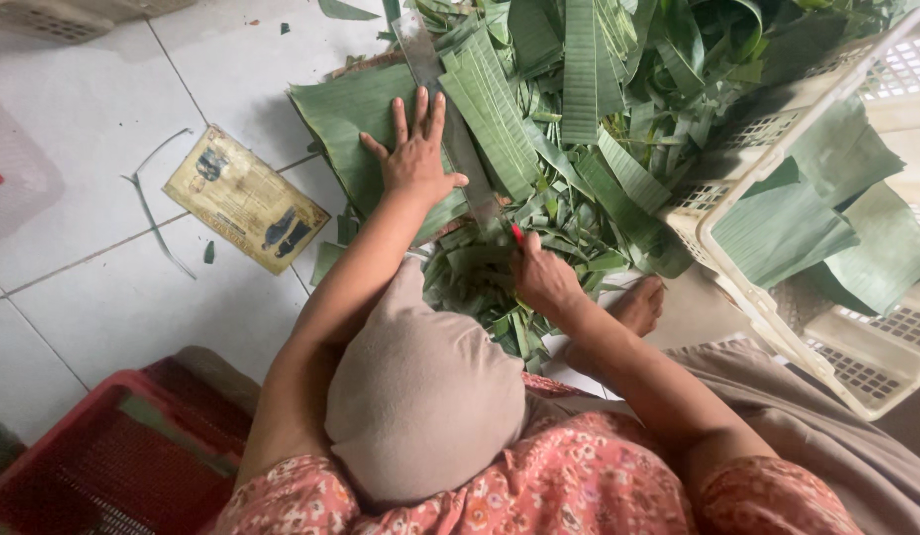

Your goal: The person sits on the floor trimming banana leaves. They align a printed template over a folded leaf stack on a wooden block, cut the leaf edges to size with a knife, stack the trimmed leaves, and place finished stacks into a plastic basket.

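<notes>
Grip of left hand (413, 159) flat, fingers spread, pressing metal ruler (450, 129) onto thin, floppy, tear-prone banana leaf (351, 119); right hand (541, 277) clenched on red-handled cutter (516, 234) (best pinned flat near cut line).

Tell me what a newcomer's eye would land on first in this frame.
The big heap of green banana-leaf strips filling the upper middle of the floor draws the eye first. On it, the left hand presses flat on a long metal ruler, while the right hand grips a red-handled cutter at its near end. At right, a white plastic basket holds cut leaf pieces.
</notes>
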